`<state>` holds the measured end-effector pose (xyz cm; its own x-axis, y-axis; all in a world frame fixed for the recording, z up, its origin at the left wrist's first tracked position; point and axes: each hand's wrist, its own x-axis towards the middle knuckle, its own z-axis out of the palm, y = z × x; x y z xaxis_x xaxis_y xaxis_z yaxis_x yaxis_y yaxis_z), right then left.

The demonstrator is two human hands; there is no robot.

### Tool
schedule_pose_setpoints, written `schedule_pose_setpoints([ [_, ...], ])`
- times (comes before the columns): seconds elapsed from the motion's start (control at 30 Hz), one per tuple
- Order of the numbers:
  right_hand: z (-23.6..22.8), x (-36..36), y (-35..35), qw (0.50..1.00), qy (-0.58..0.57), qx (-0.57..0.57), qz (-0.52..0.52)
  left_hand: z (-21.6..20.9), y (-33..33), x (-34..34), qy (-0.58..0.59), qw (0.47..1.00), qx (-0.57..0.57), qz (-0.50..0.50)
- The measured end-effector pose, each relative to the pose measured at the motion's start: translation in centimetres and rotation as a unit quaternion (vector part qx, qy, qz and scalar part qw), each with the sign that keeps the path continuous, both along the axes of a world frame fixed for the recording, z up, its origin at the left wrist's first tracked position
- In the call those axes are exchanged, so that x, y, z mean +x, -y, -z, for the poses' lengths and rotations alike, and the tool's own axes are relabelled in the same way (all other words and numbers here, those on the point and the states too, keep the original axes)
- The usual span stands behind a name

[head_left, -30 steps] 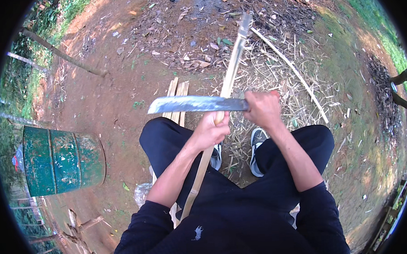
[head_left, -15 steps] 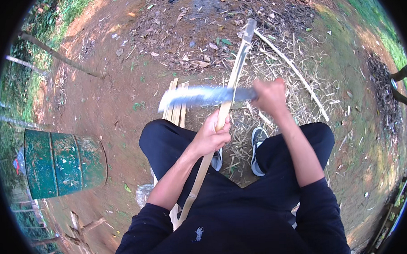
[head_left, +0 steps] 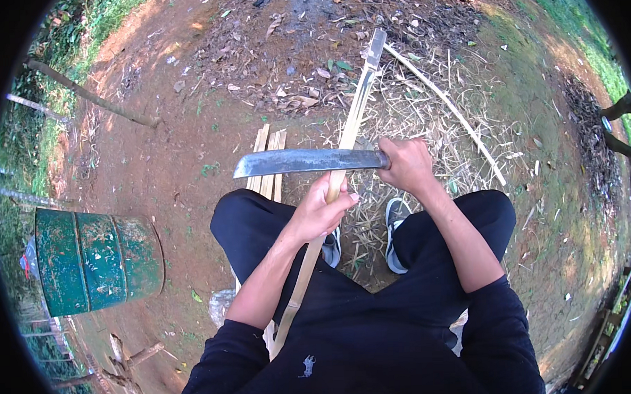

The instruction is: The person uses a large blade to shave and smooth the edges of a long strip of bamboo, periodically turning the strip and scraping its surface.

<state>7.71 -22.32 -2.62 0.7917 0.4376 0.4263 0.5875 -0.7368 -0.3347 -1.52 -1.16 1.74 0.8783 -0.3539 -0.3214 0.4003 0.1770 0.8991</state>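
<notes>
My left hand (head_left: 321,209) is wrapped round a long, pale bamboo strip (head_left: 305,276). The strip slants from beside my waist up and away, between my knees, to a darker far end. In my right hand (head_left: 407,164) is the handle of a machete (head_left: 297,161). Its broad grey blade points left and lies across the strip, just beyond my left fingers. Beyond my left knee, a bundle of pale bamboo strips (head_left: 261,143) rests on the ground, partly hidden by the blade and my leg.
Thin shavings (head_left: 431,130) litter the ground around my shoes. A longer bamboo strip (head_left: 445,99) lies among them. To the left are a green metal drum (head_left: 102,260) and a leaning pole (head_left: 93,92); cut branches (head_left: 130,363) lie at lower left. Dry leaves cover the soil ahead.
The machete blade, blurred before, now shows sharply and lies a little nearer to my left hand. My right hand has moved slightly left and toward me. Both hands keep their hold.
</notes>
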Motion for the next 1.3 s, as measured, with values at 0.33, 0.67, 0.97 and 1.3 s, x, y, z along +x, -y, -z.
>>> schedule_pose_setpoints([
  [0.33, 4.3, 5.1, 3.2, 0.997, 0.065, 0.022, 0.037, -0.4, -0.4, -0.1, 0.019, 0.996, 0.074, -0.036],
  [0.67, 0.9, 1.3, 1.0, 0.997, 0.024, -0.069, 0.013, 0.3, 0.4, 0.3, -0.003, 1.000, 0.018, 0.003],
  [0.97, -0.4, -0.1, -0.2, 0.998, 0.047, 0.027, -0.040, 0.6, 0.2, -0.5, -0.017, 0.999, 0.045, 0.015],
  [1.3, 1.0, 2.3, 0.5, 0.998, 0.061, -0.025, 0.022, -0.1, 0.0, -0.2, -0.022, 1.000, 0.017, -0.005],
])
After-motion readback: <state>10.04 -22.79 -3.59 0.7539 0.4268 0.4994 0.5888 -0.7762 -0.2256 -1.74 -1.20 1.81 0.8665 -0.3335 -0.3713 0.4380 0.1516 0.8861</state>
